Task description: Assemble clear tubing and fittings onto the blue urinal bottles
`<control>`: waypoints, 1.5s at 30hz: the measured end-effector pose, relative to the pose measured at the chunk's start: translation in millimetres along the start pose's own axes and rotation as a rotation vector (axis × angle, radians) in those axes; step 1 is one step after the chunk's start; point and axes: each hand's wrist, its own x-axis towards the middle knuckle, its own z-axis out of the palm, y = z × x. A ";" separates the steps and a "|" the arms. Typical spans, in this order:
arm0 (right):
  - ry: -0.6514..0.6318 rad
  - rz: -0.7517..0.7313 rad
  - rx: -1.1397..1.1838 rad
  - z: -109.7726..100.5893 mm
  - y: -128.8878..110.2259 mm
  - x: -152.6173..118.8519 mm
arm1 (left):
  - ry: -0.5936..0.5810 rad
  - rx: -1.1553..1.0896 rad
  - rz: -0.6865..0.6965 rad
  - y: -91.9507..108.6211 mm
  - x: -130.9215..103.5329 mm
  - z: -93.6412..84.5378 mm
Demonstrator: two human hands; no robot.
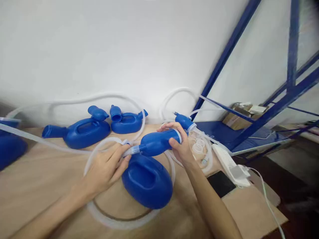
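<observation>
My right hand is wrapped round a blue plastic funnel-like cup with a white rim at its wide end, which points right. My left hand pinches the end of a clear tube where it meets the cup's narrow end. Directly below the cup lies a blue jug-shaped bottle with a handle hole. The tube forms a large loop on the brown table covering around that bottle. How far the tube sits on the cup's narrow end is hard to make out.
More blue bottles stand by the wall, and another blue bottle is at the far left. Right of my hands are a second blue cup, clear rings, a black phone-like slab and a white power strip. A blue metal frame rises behind.
</observation>
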 end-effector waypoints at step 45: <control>0.092 -0.796 -0.620 -0.2 -42.2 -8.0 | -0.079 -0.184 -0.346 12.4 9.9 -27.0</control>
